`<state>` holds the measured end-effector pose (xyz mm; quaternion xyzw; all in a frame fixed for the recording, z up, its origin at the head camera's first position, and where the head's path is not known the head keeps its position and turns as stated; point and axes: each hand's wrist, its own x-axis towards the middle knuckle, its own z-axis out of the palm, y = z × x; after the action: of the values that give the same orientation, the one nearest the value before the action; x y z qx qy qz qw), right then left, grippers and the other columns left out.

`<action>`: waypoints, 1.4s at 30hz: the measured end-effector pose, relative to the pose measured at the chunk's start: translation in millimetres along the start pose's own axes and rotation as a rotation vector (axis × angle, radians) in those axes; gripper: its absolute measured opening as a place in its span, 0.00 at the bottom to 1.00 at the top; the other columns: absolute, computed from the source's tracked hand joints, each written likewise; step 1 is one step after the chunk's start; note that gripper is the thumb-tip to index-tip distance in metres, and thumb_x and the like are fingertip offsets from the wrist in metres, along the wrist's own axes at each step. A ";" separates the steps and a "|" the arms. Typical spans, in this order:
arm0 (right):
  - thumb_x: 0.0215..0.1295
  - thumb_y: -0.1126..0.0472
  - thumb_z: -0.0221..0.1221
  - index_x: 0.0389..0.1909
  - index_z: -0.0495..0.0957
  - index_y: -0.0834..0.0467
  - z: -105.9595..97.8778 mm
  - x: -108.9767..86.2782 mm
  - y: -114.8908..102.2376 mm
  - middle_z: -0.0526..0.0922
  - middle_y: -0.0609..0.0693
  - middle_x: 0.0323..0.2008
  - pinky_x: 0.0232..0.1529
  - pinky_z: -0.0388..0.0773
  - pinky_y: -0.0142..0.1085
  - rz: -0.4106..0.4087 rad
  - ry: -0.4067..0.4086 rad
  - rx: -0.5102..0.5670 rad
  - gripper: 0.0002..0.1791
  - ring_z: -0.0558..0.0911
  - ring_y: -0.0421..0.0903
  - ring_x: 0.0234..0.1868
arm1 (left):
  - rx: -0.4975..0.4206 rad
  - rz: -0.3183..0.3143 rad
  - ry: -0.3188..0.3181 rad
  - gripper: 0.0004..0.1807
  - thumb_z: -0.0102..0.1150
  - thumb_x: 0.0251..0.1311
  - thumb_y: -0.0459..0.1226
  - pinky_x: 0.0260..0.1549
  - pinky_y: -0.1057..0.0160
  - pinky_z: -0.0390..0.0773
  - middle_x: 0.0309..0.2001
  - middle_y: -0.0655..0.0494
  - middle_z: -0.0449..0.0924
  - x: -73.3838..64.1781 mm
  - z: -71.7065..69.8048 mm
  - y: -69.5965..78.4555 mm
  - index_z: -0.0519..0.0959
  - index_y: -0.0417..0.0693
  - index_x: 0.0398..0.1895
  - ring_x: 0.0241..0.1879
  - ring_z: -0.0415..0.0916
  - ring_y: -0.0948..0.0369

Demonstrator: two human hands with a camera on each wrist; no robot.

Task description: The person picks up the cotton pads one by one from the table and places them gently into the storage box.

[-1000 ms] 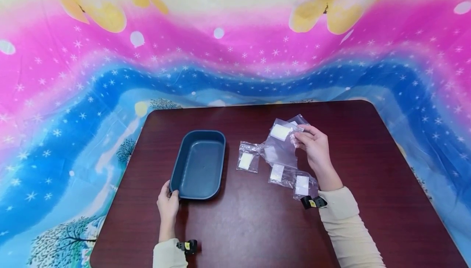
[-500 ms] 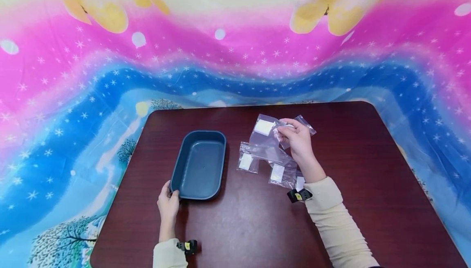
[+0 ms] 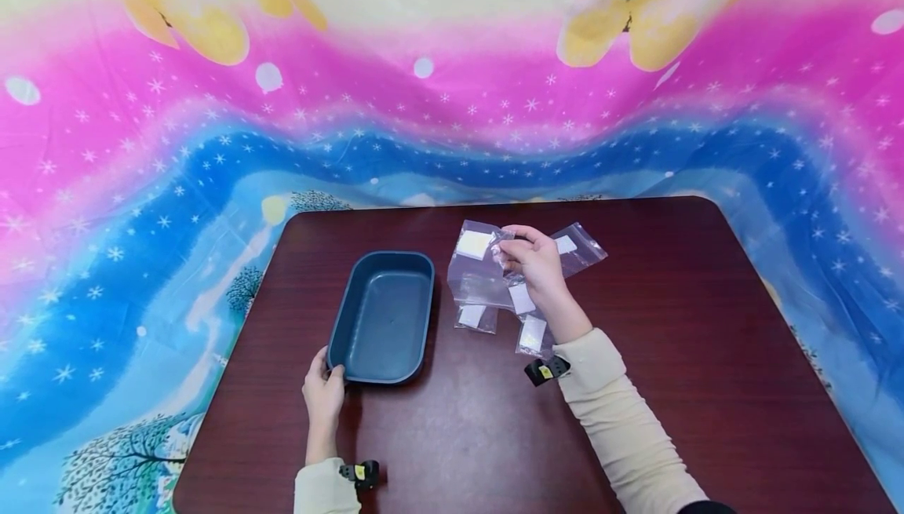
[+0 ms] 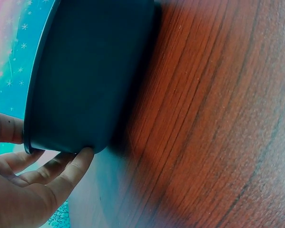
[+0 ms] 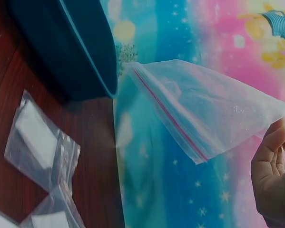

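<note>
My left hand (image 3: 324, 395) grips the near left corner of a dark blue-grey plastic tub (image 3: 380, 261), thumb over the rim and fingers under the outer wall. In the left wrist view those fingers (image 4: 72, 173) press the tub's outer side (image 4: 85, 80). Held up between the thumb and fingers of my right hand (image 3: 534, 263) is a clear zip-lock bag (image 3: 475, 275) with a white label. The right wrist view shows the raised bag (image 5: 204, 109) with its red zip line, pinched at one corner. It overlaps other bags in the head view.
More small zip-lock bags with white inserts lie on the dark red wooden table (image 3: 452, 451): one bag (image 3: 582, 247) behind my right hand, one (image 3: 533, 335) near my wrist, one (image 3: 477, 318) beside the tub. A printed cloth (image 3: 424, 129) hangs along the table's far edge.
My right hand has carried the pinched bag leftward toward the tub, uncovering the far right bag. The left hand and tub have stayed in place.
</note>
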<state>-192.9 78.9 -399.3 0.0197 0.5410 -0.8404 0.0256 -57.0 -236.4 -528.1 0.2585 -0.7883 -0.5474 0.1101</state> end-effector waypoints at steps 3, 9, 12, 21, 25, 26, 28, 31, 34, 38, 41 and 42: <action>0.57 0.77 0.52 0.38 0.73 0.65 8.1 1.6 3.7 0.80 0.46 0.17 0.18 0.73 0.26 0.009 -0.008 0.002 0.09 0.77 0.38 0.16 | 0.001 -0.002 0.003 0.25 0.42 0.58 0.25 0.32 0.66 0.75 0.58 0.38 0.67 0.3 0.2 -0.8 0.64 0.37 0.62 0.50 0.70 0.47; 0.58 0.77 0.51 0.42 0.71 0.69 22.7 7.3 14.1 0.81 0.47 0.16 0.19 0.74 0.26 0.058 -0.025 0.017 0.11 0.78 0.38 0.17 | 0.001 0.016 0.026 0.25 0.43 0.57 0.24 0.30 0.67 0.75 0.56 0.36 0.70 0.6 0.8 -1.1 0.66 0.35 0.60 0.48 0.71 0.46; 0.58 0.78 0.51 0.44 0.70 0.71 30.5 10.4 20.7 0.80 0.47 0.16 0.18 0.73 0.26 0.082 -0.030 0.027 0.12 0.78 0.38 0.17 | -0.007 0.018 0.031 0.25 0.43 0.56 0.24 0.29 0.69 0.75 0.55 0.37 0.70 0.6 1.1 -1.4 0.66 0.36 0.60 0.48 0.72 0.47; 0.58 0.76 0.52 0.42 0.72 0.70 55.5 14.8 40.6 0.80 0.48 0.17 0.19 0.73 0.26 0.126 -0.028 -0.003 0.11 0.78 0.38 0.17 | -0.019 0.011 0.025 0.25 0.43 0.56 0.25 0.28 0.71 0.74 0.56 0.38 0.70 -0.3 0.8 -2.0 0.66 0.37 0.60 0.48 0.72 0.48; 0.58 0.76 0.53 0.41 0.73 0.69 66.4 14.8 48.3 0.80 0.48 0.17 0.19 0.73 0.27 0.140 -0.023 -0.021 0.09 0.78 0.38 0.17 | -0.016 0.008 0.021 0.25 0.42 0.56 0.25 0.29 0.70 0.74 0.56 0.38 0.69 -0.7 0.7 -2.0 0.65 0.37 0.60 0.49 0.71 0.48; 0.58 0.76 0.54 0.40 0.74 0.69 69.1 15.1 50.1 0.80 0.49 0.17 0.19 0.73 0.27 0.145 -0.023 -0.023 0.09 0.78 0.38 0.17 | -0.017 0.006 0.020 0.25 0.42 0.56 0.25 0.29 0.70 0.74 0.57 0.38 0.69 -0.7 0.7 -2.0 0.65 0.37 0.61 0.49 0.71 0.48; 0.58 0.75 0.54 0.40 0.74 0.69 74.2 15.6 53.9 0.80 0.49 0.18 0.19 0.73 0.27 0.157 -0.027 -0.028 0.09 0.78 0.38 0.17 | -0.018 0.004 0.018 0.25 0.42 0.57 0.25 0.30 0.70 0.74 0.57 0.38 0.69 -0.7 0.5 -2.2 0.65 0.37 0.61 0.49 0.71 0.48; 0.58 0.74 0.55 0.40 0.75 0.68 81.4 16.5 59.3 0.80 0.49 0.18 0.20 0.74 0.28 0.181 -0.031 -0.044 0.08 0.79 0.39 0.18 | -0.021 0.000 0.016 0.25 0.42 0.57 0.25 0.30 0.70 0.74 0.57 0.39 0.69 -0.6 0.2 -2.5 0.65 0.37 0.61 0.49 0.71 0.48; 0.58 0.74 0.55 0.40 0.75 0.68 87.4 18.2 65.2 0.80 0.50 0.19 0.21 0.74 0.28 0.207 -0.037 -0.054 0.09 0.79 0.39 0.18 | -0.019 0.000 0.013 0.25 0.42 0.57 0.25 0.31 0.68 0.74 0.57 0.39 0.68 -0.3 0.0 -2.8 0.65 0.37 0.61 0.50 0.71 0.48; 0.58 0.74 0.55 0.40 0.75 0.68 94.5 21.4 74.0 0.80 0.50 0.19 0.20 0.74 0.28 0.238 -0.037 -0.052 0.09 0.78 0.39 0.17 | -0.014 0.001 0.012 0.25 0.42 0.57 0.25 0.32 0.67 0.74 0.58 0.39 0.68 0.4 0.2 -3.1 0.65 0.37 0.61 0.50 0.70 0.48; 0.58 0.74 0.56 0.40 0.75 0.68 99.3 23.3 80.2 0.80 0.50 0.19 0.19 0.73 0.27 0.263 -0.027 -0.047 0.09 0.78 0.39 0.17 | -0.013 0.001 0.015 0.25 0.43 0.57 0.25 0.32 0.67 0.74 0.58 0.39 0.68 0.9 0.3 -3.2 0.65 0.37 0.61 0.50 0.71 0.48; 0.57 0.74 0.56 0.40 0.75 0.68 100.7 23.6 82.0 0.79 0.50 0.19 0.19 0.73 0.27 0.271 -0.023 -0.047 0.09 0.78 0.39 0.17 | -0.014 0.000 0.016 0.25 0.43 0.57 0.25 0.32 0.67 0.75 0.58 0.39 0.68 0.9 0.3 -3.2 0.65 0.37 0.61 0.50 0.71 0.48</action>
<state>-211.6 -47.1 -433.5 0.0821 0.5527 -0.8165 0.1454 -57.0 -237.5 -531.3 0.2618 -0.7836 -0.5509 0.1183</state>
